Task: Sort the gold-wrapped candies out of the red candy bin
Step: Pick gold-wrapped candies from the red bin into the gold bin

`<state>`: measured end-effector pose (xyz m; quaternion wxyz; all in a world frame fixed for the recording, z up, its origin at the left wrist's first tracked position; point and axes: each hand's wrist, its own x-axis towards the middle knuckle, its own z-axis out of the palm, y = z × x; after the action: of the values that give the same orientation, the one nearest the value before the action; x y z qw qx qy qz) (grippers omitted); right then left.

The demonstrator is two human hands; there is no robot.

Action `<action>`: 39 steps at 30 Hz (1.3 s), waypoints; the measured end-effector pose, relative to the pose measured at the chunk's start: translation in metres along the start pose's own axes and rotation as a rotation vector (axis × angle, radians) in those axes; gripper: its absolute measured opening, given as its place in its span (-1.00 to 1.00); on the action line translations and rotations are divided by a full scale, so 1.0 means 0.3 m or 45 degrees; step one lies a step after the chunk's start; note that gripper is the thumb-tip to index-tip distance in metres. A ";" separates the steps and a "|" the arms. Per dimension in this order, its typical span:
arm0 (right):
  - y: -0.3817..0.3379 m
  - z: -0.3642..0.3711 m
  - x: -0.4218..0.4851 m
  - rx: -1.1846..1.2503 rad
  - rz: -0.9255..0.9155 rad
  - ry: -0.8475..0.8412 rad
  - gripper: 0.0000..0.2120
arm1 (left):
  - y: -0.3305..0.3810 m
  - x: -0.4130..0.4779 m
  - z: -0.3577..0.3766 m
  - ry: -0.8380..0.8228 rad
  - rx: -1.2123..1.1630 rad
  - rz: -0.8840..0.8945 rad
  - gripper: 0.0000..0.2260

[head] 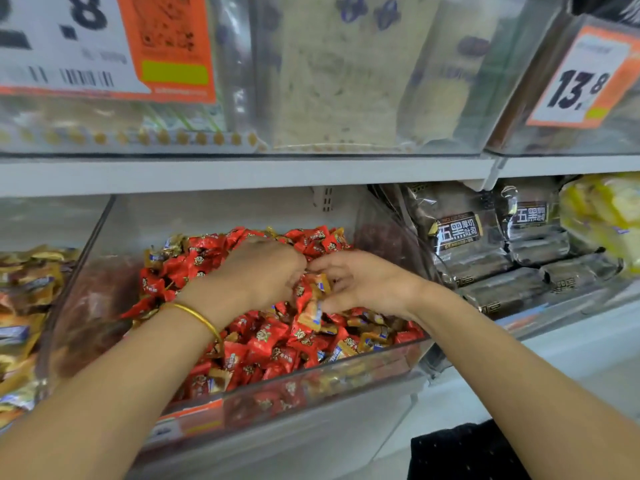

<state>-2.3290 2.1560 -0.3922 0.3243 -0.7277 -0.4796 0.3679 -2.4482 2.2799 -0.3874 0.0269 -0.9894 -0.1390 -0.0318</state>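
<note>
View from a head-worn camera, looking down at a shop shelf (242, 173) with sweets in clear bins. At the centre sits a clear plastic candy bin (311, 379) heaped with red-wrapped candies (266, 341). Loose gold-wrapped ones are mixed in, mostly toward the bin's 4 o'clock corner, with a few at 10 o'clock.

Both of the person's bare arms reach into the bin from 6 o'clock, and the hands meet above the middle of the heap. The left hand (263, 271), with a gold bangle (197, 315) on its wrist, has its fingers curled downward. The right hand (360, 282) faces it from 3 o'clock, fingers and thumb bent inward. Between them they hold a small bunch of gold-wrapped candies (313, 311), which hangs just over the pile. At least one red wrapper is caught in with it. Motion blur hides exactly which fingers touch which candy.

At 9 o'clock, the neighbouring bin (24, 306) holds gold and brown wrapped sweets. At 3 o'clock are stacked dark bread packs (460, 237), with yellow packs (602, 209) beyond them. On the shelf above, at 12 o'clock, clear bins hold pale packets (346, 74). An orange price tag (581, 77) at 2 o'clock reads 13.8. A second large tag (104, 43) is at 11 o'clock.
</note>
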 end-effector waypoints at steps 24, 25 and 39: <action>0.084 0.011 0.118 -0.560 0.102 0.187 -0.15 | -0.008 -0.012 -0.002 0.194 -1.132 -0.273 -0.76; 0.079 0.020 0.121 -0.529 0.090 0.190 -0.14 | -0.005 -0.010 0.001 0.190 -1.071 -0.252 -0.76; 0.022 0.015 0.087 0.062 -0.102 0.111 -0.74 | -0.045 -0.011 0.005 0.161 -0.996 -0.250 -0.83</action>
<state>-2.3227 2.1788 -0.4057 0.3769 -0.7151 -0.4846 0.3343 -2.4551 2.2920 -0.3885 -0.3461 -0.9032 -0.2083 -0.1454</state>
